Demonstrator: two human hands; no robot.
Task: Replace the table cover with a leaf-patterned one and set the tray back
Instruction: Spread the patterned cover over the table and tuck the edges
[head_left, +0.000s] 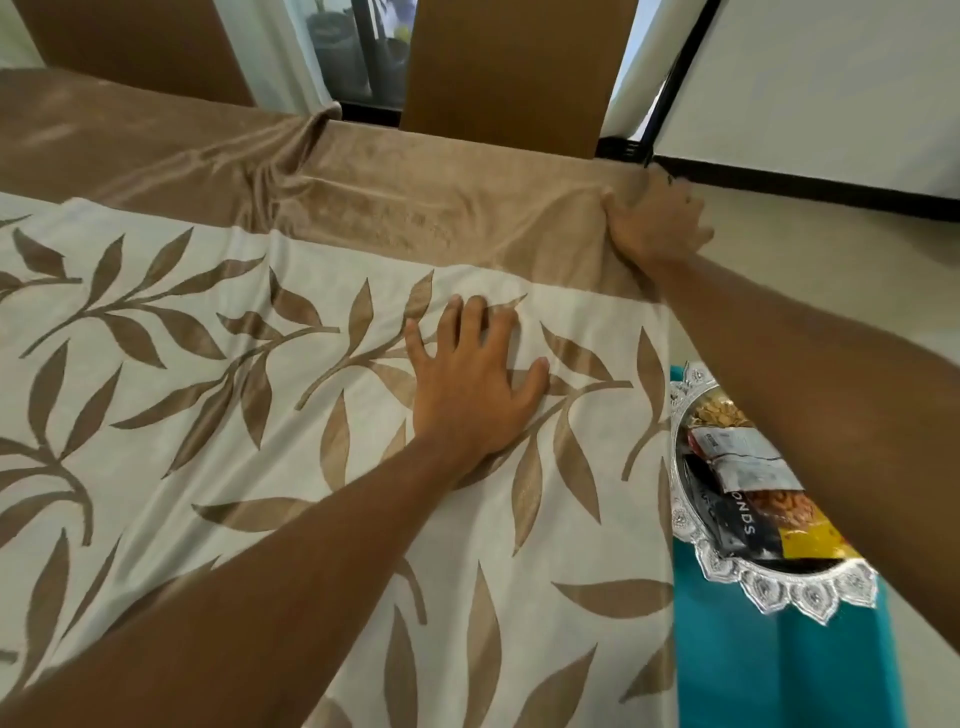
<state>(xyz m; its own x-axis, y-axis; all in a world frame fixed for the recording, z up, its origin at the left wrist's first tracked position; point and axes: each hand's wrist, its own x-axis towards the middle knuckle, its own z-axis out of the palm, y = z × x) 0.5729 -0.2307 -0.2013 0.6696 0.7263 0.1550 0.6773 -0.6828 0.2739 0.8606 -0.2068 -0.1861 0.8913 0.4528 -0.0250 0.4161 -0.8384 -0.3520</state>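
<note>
Pressing flat on the leaf-patterned cover (208, 389), the left hand (475, 384) lies palm down with its fingers straight and spread, right of the table's middle. The cover is spread over the table, cream with tan leaves and a plain brown band (415, 208) along its far side, which is bunched into folds near the far middle. The right hand (657, 228) reaches to the far right corner and grips the cover there, fingers curled over the band's edge. The tray (789, 590), silver with a scalloped rim, sits off the table to the right on a teal surface (779, 675), holding snack packets (737, 467) and partly hidden by the right forearm. Two brown chair backs (514, 67) stand beyond the far edge.
</note>
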